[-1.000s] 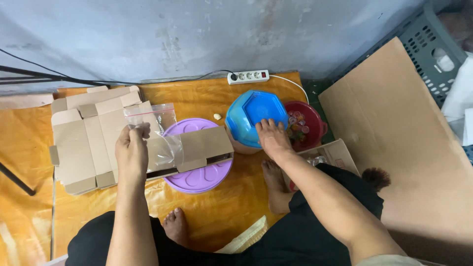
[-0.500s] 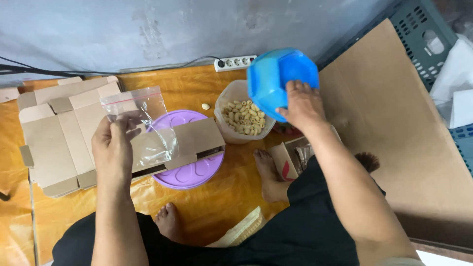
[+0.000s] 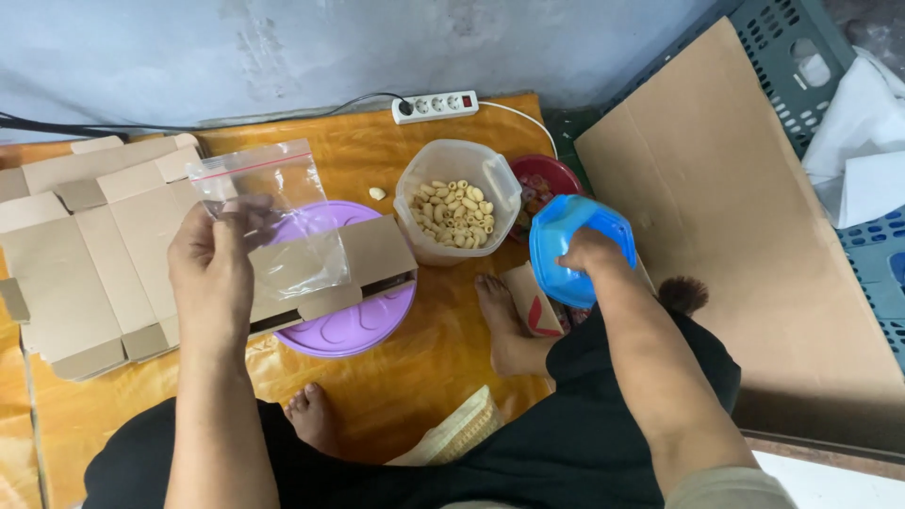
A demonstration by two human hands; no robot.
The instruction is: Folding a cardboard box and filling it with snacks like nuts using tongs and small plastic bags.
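1. Pinched between thumb and fingers of the left hand (image 3: 212,273) is a clear zip-top plastic bag (image 3: 273,221) with a red seal strip; it hangs open-side up, above the purple lid and the cardboard.
2. Clasped from above by the right hand (image 3: 589,256) is a blue lid (image 3: 577,247), tilted, held low beside the person's bare foot (image 3: 504,320) and over a small brown carton (image 3: 533,300).
3. Beneath the bag lies a round purple lid (image 3: 353,325) on the orange floor mat (image 3: 443,368), with a small folded cardboard box (image 3: 372,259) resting across it.
4. To the left, a large flattened cardboard box (image 3: 85,254) lies spread on the mat, touching the purple lid's edge.
5. Just beyond the blue lid stands an uncovered clear plastic container (image 3: 457,203) holding pale macaroni-shaped crackers; one stray piece (image 3: 377,193) lies on the mat beside it.
6. Behind that container sits a red bowl (image 3: 547,179), partly hidden.
7. Farthest off, a white power strip (image 3: 436,106) lies by the wall.
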